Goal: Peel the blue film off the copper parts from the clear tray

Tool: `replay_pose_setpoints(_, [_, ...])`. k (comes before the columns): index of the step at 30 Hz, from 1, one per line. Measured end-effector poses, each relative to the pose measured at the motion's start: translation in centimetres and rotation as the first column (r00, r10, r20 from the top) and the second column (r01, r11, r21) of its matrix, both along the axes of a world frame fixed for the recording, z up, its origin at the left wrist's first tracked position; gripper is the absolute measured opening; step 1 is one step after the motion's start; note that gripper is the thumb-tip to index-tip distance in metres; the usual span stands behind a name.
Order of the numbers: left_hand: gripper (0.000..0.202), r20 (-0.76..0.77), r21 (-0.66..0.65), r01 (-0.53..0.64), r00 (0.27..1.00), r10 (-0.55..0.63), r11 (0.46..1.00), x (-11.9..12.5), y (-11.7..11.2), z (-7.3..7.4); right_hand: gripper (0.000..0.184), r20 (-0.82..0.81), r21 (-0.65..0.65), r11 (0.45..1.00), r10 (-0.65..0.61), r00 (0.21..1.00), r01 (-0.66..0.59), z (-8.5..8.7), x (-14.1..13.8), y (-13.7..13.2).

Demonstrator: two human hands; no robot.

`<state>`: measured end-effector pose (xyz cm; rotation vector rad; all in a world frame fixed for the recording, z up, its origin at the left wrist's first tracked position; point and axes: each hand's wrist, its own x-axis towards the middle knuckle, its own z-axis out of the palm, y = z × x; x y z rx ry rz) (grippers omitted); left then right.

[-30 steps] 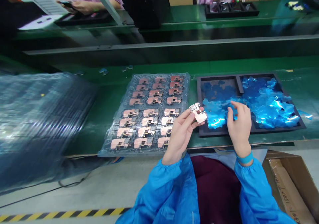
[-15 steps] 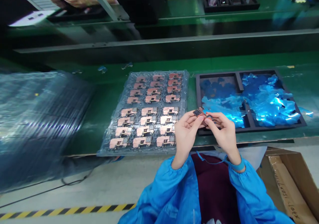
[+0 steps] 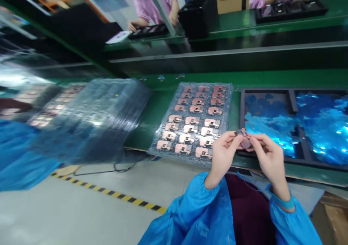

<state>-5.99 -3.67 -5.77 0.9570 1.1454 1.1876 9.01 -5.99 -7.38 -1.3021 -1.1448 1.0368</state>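
Head view: left hand (image 3: 224,158) and right hand (image 3: 269,161) pinch a small copper-plated module (image 3: 243,138) between the fingertips, right of centre.
Module lies over the left edge of a black tray (image 3: 241,107) holding blue film (image 3: 323,129), just right of a clear blister tray (image 3: 228,107) of matching modules on the green workbench (image 3: 299,80).

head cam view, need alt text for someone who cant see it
A person's left hand and right hand pinch a small copper-toned circuit module over the near edge of a black tray of shiny blue foil. To the left, a clear plastic tray holds rows of similar modules on a green workbench.
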Motion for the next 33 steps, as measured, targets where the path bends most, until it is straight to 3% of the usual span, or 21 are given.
replay_pose_setpoints(3, [0.021, -0.191, 0.094, 0.028, 0.981, -0.01, 0.995, -3.7, 1.5, 1.4, 0.031, 0.086, 0.015, 0.999, 0.049, 0.995, -0.051, -0.3, 0.8, 0.0])
replay_pose_setpoints(5, [0.024, -0.364, 0.198, 0.04, 0.931, 0.035, 0.979, -7.2, 3.9, 2.6, 0.032, 0.119, 0.028, 0.998, 0.044, 0.992, -0.047, -0.6, 1.1, 0.0])
replay_pose_setpoints(7, [0.03, -0.542, 0.289, 0.083, 0.836, 0.092, 0.954, -10.8, 7.5, 3.5, 0.032, 0.131, 0.034, 0.999, 0.036, 0.991, -0.04, -0.8, 1.2, 0.1])
replay_pose_setpoints(9, [0.034, -0.704, 0.301, 0.143, 0.7, 0.118, 0.943, -13.5, 11.9, 3.8, 0.031, 0.142, 0.036, 0.999, 0.031, 0.989, -0.036, -1.0, 1.2, 0.2])
replay_pose_setpoints(11, [0.035, -0.795, 0.262, 0.194, 0.599, 0.098, 0.945, -15.1, 16.5, 3.5, 0.031, 0.17, 0.032, 0.998, 0.041, 0.985, -0.047, -1.2, 1.2, 0.2])
replay_pose_setpoints(14, [0.028, -0.82, 0.239, 0.229, 0.568, 0.07, 0.944, -15.7, 22.2, 2.5, 0.031, 0.216, 0.027, 0.997, 0.06, 0.975, -0.067, -1.5, 1.3, 0.2])
replay_pose_setpoints(16, [0.019, -0.828, 0.22, 0.258, 0.56, 0.04, 0.941, -15.6, 24.7, 1.7, 0.03, 0.225, 0.03, 0.997, 0.063, 0.972, -0.072, -1.7, 1.4, 0.1])
replay_pose_setpoints(19, [0.014, -0.848, 0.182, 0.321, 0.529, -0.017, 0.929, -15.7, 26.3, 0.7, 0.028, 0.244, 0.046, 0.997, 0.056, 0.968, -0.069, -2.0, 1.4, 0.0])
replay_pose_setpoints(26, [0.009, -0.913, 0.133, 0.484, 0.399, -0.083, 0.865, -17.2, 26.4, 0.1, 0.025, 0.27, 0.038, 0.997, 0.055, 0.961, -0.067, -2.2, 1.3, -0.6])
replay_pose_setpoints(29, [0.021, -0.934, 0.173, 0.405, 0.357, 0.019, 0.898, -18.1, 28.8, 0.7, 0.024, 0.274, 0.025, 0.997, 0.061, 0.96, -0.07, -2.4, 1.3, -1.0])
replay_pose_setpoints(33, [0.031, -0.956, 0.199, 0.24, 0.259, 0.135, 0.95, -19.1, 33.8, 1.4, 0.023, 0.273, 0.039, 0.997, 0.048, 0.961, -0.061, -2.1, 1.4, -1.0])
